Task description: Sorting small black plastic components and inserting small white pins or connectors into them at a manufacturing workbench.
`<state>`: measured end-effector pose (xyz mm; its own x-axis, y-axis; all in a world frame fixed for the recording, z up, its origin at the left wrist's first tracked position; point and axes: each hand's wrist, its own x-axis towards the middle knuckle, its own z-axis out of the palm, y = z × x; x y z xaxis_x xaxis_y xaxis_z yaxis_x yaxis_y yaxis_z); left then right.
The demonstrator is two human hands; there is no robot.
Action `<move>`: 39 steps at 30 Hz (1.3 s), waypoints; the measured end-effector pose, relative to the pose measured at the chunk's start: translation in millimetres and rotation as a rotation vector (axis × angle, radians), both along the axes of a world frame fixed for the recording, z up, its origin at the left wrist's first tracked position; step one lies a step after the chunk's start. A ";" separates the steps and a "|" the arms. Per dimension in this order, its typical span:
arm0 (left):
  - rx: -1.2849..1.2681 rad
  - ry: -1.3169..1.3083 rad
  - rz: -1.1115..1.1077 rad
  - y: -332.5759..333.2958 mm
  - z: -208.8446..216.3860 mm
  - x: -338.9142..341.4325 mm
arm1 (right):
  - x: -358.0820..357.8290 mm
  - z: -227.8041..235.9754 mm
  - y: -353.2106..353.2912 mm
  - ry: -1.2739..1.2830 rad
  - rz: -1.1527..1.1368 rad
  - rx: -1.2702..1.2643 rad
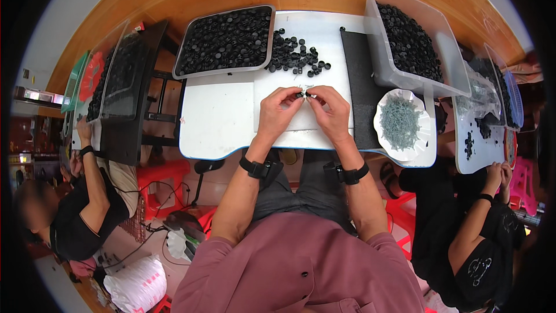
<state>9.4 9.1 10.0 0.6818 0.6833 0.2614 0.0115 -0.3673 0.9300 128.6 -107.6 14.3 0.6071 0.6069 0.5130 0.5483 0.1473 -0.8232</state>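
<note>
Above the near part of the white table (217,113), my left hand (277,113) and my right hand (331,113) meet with fingertips almost touching. Each pinches a small black plastic piece between thumb and forefinger. Thin pale bits, perhaps pins, show at the fingertips, too small to make out. Just beyond my hands lies a loose pile of small round black caps (296,52). To the right, a white fluted dish (424,120) holds a heap of thin grey-green pins (399,119).
A shallow tray (272,37) full of black caps stands back left. A deep translucent bin (391,75) of black parts stands back right, on a dark mat (360,81). People sit at side tables: one on the left (87,208), another on the right (469,237).
</note>
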 end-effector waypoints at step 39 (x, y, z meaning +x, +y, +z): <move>-0.061 0.084 -0.039 2.0 -1.1 -0.6 | 4.3 -5.4 2.3 0.045 0.056 -0.042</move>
<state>8.9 11.0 8.9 0.7258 0.6688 0.1612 0.0772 -0.3121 0.9469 132.8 -105.3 9.0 0.5934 0.6611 0.4591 0.5021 0.1418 -0.8531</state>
